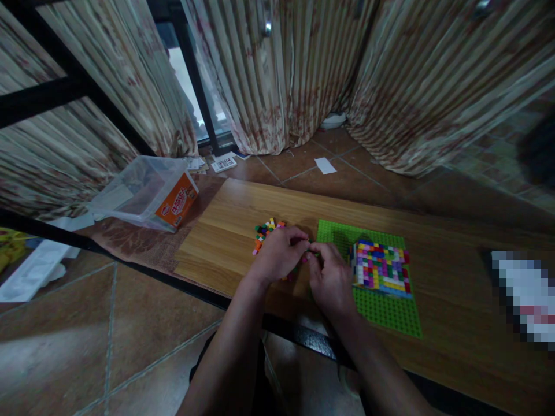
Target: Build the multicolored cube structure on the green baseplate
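My left hand (pixel 281 251) and my right hand (pixel 330 277) meet over the wooden table, fingertips pinched together. Between them show small bits of pink and dark colour, likely toy bricks, too small to tell apart. Loose building bricks (pixel 262 230) in many colours lie in a pile just beyond my left hand and partly hidden by it. To the right of my right hand lies a green baseplate (pixel 385 318). On it stands a block built of multicoloured bricks (pixel 381 266), its left edge close to my right hand.
A clear plastic bin (pixel 147 193) with an orange label stands at the table's left end. The wooden tabletop (pixel 217 231) has a dark metal edge (pixel 303 338) near me. A blurred-out object (pixel 526 294) lies at the right. Curtains (pixel 277 75) hang behind; papers (pixel 325 166) lie on the tiled floor.
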The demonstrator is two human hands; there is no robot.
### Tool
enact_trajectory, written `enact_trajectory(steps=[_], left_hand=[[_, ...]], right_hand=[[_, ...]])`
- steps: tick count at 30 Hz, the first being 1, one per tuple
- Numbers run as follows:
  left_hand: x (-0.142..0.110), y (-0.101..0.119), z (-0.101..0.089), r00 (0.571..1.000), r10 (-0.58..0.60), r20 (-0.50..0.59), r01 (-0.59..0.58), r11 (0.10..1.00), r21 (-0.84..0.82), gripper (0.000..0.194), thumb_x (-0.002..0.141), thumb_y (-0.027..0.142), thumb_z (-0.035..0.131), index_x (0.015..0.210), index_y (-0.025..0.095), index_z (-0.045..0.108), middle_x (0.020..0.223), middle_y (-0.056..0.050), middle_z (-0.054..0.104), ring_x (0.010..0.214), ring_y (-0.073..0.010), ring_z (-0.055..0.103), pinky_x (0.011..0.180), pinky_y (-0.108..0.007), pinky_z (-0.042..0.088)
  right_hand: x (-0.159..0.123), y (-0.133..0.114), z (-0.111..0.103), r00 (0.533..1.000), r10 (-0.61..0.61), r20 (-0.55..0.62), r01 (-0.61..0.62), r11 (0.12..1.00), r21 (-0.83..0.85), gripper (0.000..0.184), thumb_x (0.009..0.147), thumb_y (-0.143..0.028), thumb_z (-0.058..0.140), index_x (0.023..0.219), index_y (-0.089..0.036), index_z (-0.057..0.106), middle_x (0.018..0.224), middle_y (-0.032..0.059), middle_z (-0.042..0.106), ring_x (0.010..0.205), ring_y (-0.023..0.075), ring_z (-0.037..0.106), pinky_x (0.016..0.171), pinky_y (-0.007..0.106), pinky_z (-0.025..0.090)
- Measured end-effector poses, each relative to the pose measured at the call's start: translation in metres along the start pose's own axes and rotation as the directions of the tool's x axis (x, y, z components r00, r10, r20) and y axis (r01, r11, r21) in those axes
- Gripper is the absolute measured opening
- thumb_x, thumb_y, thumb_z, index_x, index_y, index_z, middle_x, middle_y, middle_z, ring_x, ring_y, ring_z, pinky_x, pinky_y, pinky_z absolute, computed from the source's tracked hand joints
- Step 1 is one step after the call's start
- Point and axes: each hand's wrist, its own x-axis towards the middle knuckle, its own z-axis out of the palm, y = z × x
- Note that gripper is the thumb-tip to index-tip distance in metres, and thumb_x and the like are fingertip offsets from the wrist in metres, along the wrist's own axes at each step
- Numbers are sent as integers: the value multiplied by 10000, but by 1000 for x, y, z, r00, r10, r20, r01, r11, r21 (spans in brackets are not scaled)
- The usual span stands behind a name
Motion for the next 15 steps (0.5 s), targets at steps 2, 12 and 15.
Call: enact_trajectory(steps=[2, 12, 15], left_hand=[[0, -1, 0, 1000, -19, -3, 19, 993, -115, 121, 812, 144, 601, 817, 156, 722, 738, -15, 700, 676, -128, 621, 639, -230, 487], [1, 5, -7, 972, -203, 116, 234, 820, -523, 37, 787, 138, 644, 798, 118, 673, 575, 30, 612, 503, -65, 550, 528, -177, 454], [2, 4, -9, 971, -215, 106, 238, 811, -535, 65, 794, 168, 663, 843, 130, 683, 623, 19, 649, 546, -86, 593, 562, -198, 487]], right_hand=[[-1, -1, 1, 1000, 12, -11, -11, 998, 55, 112, 945, -218, 495, 934, -209, 606, 876, 43, 659, 819, 188, 636, 740, 311, 496], [2, -5, 0, 972, 228, 50, -226, 869, 440, 156, 932, -355, 569, 979, -221, 635, 805, 8, 708, 686, 160, 667, 664, 295, 537], [3, -2, -1, 954, 289, 78, -289, 820, 493, 192, 922, -387, 576, 990, -216, 631, 789, 11, 705, 660, 166, 665, 652, 307, 544]])
